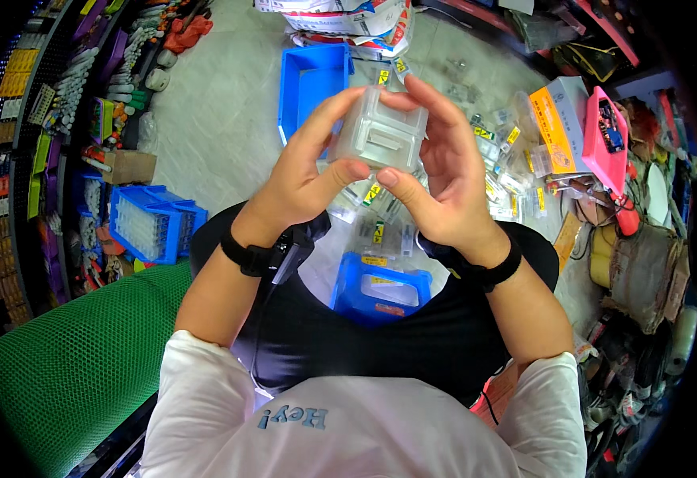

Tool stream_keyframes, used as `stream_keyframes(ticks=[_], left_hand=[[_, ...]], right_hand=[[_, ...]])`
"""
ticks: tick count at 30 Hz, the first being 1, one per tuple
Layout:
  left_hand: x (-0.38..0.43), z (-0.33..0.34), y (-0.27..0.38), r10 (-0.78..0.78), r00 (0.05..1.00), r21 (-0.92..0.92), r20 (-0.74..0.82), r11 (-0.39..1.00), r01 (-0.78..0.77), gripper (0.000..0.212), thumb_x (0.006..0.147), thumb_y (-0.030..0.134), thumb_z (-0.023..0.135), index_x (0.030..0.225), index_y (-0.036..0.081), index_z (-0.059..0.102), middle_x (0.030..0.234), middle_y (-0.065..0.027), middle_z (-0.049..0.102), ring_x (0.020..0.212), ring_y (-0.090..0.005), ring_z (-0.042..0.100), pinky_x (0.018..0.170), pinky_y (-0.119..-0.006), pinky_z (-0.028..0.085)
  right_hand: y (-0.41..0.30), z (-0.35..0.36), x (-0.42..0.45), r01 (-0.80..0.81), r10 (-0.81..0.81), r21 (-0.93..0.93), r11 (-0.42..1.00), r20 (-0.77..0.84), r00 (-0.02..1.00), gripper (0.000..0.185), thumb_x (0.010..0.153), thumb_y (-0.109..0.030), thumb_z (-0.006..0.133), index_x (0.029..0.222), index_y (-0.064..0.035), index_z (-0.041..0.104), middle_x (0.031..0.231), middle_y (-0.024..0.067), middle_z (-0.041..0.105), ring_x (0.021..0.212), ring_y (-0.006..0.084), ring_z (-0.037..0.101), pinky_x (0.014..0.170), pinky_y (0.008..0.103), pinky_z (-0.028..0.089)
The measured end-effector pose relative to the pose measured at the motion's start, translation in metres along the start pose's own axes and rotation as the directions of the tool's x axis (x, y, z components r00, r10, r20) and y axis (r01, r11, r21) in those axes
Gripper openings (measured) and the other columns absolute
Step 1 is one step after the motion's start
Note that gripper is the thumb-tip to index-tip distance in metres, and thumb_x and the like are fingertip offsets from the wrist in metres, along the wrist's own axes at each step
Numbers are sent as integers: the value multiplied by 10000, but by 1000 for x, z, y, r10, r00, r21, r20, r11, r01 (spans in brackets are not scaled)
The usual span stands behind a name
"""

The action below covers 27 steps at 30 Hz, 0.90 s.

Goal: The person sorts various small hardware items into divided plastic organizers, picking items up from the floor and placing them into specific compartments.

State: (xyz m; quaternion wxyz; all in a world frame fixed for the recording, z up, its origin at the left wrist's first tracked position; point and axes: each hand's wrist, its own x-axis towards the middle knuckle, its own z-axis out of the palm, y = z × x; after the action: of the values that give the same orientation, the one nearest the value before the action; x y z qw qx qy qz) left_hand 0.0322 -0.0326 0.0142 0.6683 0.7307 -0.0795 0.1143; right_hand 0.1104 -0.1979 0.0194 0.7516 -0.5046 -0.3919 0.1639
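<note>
Both hands hold a translucent plastic box in front of me, above the floor. My left hand grips its left side, with the thumb at the lower edge. My right hand is on its right side, fingers around the far corner and thumb near the lower edge. Some pale thing shows in or through the box; what it is I cannot tell. Behind it stands an empty-looking blue plastic bin. Small clear packets with yellow and green labels lie scattered on the floor beneath and to the right.
Between my legs sits a blue plastic container. Stacked sacks stand at the far side. At left are a blue drawer unit, a green mesh roll and shelves. A pink tray and an orange-and-grey carton are at right.
</note>
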Motion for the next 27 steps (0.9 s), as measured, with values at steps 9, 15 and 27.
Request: stream_keyframes(ticks=[9,15,27], left_hand=[[-3,-1,-5,179,982,187,-52,968,-167,654,660,123,800,1211,70,451,1252,-131,514,1162,-267,500,941,-377,414],[2,-1,0,199,980,275,-3,943,-190,655,664,104,789,1220,76,444,1226,-131,534,1155,-283,508,1009,-401,348],[-6,3,-7,74,994,56,-86,996,-70,701,748,148,752,1285,0,327,1252,-161,459,1205,-253,435,1027,-379,314]], right_hand=[[-6,1,0,-66,60,37,997,130,990,650,885,-104,556,1421,-3,204,1478,136,238,1334,233,292,1081,372,243],[-6,-3,-2,-74,66,57,996,125,990,647,895,-108,532,1428,2,181,1476,152,236,1348,240,269,1087,376,229],[4,-5,-1,-27,21,49,998,116,993,591,911,-162,542,1392,23,254,1386,180,376,1299,253,361,1058,373,302]])
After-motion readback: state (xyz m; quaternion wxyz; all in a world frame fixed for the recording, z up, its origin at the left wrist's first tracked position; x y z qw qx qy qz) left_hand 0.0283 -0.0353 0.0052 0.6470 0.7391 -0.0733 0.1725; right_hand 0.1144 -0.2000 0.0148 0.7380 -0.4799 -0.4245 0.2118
